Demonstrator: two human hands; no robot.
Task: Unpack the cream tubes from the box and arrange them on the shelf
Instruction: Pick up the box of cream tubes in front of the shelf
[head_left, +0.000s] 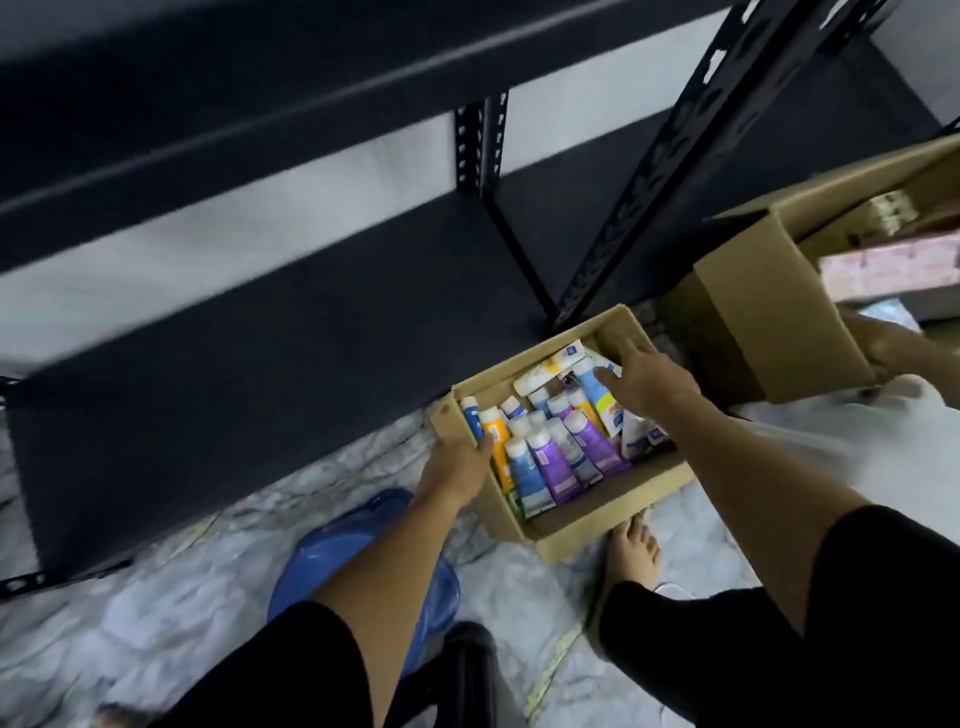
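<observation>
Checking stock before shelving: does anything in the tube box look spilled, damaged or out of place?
No spill or damage shows. The cream tubes lie jumbled in the small open cardboard box, some crosswise under the right hand.

Sitting on pale marbled floor just in front of the low black metal shelf (270, 332): small open brown cardboard box (524, 525), flaps up, turned at an angle. Holding a crowd of plastic cream tubes (550, 452) w/ white caps, mostly leaning caps-up toward the shelf side; purple, blue, orange & white bodies, packed touching. A couple of white tubes lying crosswise at the far end. Shelf board itself showing bare dark surface; upright posts w/ punched holes standing beside box's far corner.
</observation>
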